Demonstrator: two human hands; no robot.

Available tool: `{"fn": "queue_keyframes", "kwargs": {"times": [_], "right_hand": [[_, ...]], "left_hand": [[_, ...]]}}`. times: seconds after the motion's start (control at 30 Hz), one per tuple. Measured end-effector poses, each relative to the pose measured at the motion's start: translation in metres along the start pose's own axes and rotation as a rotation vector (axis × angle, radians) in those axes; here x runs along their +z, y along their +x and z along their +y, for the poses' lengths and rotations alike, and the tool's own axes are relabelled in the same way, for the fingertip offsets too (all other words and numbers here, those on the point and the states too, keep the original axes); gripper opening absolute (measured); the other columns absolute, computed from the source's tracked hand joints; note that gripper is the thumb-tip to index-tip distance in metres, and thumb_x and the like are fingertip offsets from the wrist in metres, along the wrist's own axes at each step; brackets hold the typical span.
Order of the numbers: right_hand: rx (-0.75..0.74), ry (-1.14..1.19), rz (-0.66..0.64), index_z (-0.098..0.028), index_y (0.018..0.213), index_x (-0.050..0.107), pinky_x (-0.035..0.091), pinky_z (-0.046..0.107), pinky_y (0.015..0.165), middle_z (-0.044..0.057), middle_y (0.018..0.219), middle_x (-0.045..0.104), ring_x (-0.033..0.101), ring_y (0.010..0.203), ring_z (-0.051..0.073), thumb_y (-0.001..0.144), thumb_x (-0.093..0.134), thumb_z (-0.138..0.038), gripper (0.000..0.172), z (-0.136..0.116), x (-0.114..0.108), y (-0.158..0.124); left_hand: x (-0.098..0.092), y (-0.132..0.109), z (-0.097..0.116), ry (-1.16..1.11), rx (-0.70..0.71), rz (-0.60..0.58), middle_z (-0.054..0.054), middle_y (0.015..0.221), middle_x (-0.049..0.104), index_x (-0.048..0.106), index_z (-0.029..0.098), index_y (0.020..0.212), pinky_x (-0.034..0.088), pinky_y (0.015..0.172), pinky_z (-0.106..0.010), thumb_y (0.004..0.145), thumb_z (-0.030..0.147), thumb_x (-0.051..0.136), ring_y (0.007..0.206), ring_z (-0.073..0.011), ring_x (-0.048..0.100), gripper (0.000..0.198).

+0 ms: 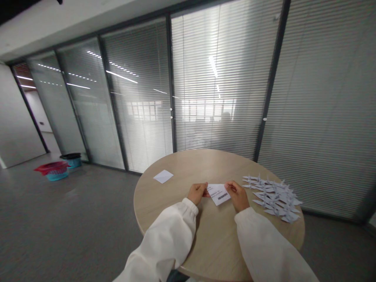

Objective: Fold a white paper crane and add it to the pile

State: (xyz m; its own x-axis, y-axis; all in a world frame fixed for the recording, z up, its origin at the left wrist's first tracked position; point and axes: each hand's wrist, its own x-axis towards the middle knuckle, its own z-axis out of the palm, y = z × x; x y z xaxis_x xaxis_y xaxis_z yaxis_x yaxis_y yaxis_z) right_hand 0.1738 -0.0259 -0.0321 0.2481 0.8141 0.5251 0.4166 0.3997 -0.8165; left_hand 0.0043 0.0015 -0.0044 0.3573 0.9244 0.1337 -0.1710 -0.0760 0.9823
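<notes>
A white sheet of paper [217,193] with dark printing and a barcode is held up just above the round table. It has a pointed lower corner, as if folded. My left hand [197,193] pinches its left edge between thumb and fingers. At the opposite edge my right hand [237,195] grips the upper right corner in the same way. To the right of my right hand lies a cluster of folded paper cranes [274,197]. A flat white square of paper [163,176] rests to the left, beyond my left hand.
The round wooden table [202,166] stands close to a glass partition with blinds [217,78]. On the floor at the left are a blue bin with a red liner [54,170] and another with a black liner [72,159].
</notes>
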Motion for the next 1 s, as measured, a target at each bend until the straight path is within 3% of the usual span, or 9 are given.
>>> {"fn": "queue_keyframes", "kwargs": {"times": [0.27,0.53,0.8,1.0], "right_hand": [[0.006,-0.055,-0.048,-0.019,0.078,0.055,0.042,0.024,0.055,0.002,0.067,0.060,0.055,0.063,0.017,0.074,0.042,-0.046,0.030,-0.007,0.003,-0.003],[-0.022,-0.042,-0.032,-0.019,0.090,0.056,0.042,0.026,0.065,0.004,0.082,0.061,0.055,0.073,0.018,0.076,0.041,-0.043,0.032,-0.009,0.003,-0.003],[-0.041,-0.031,-0.055,-0.019,0.093,0.057,0.042,0.026,0.066,0.004,0.085,0.061,0.054,0.077,0.018,0.077,0.037,-0.043,0.035,-0.012,0.002,-0.004],[-0.054,-0.012,-0.081,-0.021,0.098,0.055,0.042,0.026,0.068,0.003,0.089,0.061,0.054,0.077,0.018,0.079,0.035,-0.043,0.036,-0.016,0.002,-0.005]], "left_hand": [[-0.003,-0.002,0.003,0.111,0.015,-0.014,-0.008,0.072,0.064,0.060,0.011,0.091,0.047,0.055,-0.026,0.060,0.046,0.059,0.063,-0.0154,0.059,0.046],[0.002,-0.005,-0.001,0.066,0.110,-0.276,-0.011,0.091,0.063,0.053,0.012,0.103,0.045,0.074,-0.032,0.044,0.020,0.073,0.083,-0.0202,0.058,0.062],[0.001,-0.005,-0.001,0.248,0.160,-0.158,-0.008,0.090,0.064,0.062,0.013,0.091,0.042,0.077,-0.029,0.054,0.027,0.067,0.083,-0.0192,0.057,0.039],[-0.001,-0.005,-0.001,0.345,0.194,-0.087,-0.007,0.079,0.065,0.063,0.012,0.091,0.042,0.062,-0.023,0.066,0.040,0.054,0.068,-0.0159,0.057,0.039]]}}
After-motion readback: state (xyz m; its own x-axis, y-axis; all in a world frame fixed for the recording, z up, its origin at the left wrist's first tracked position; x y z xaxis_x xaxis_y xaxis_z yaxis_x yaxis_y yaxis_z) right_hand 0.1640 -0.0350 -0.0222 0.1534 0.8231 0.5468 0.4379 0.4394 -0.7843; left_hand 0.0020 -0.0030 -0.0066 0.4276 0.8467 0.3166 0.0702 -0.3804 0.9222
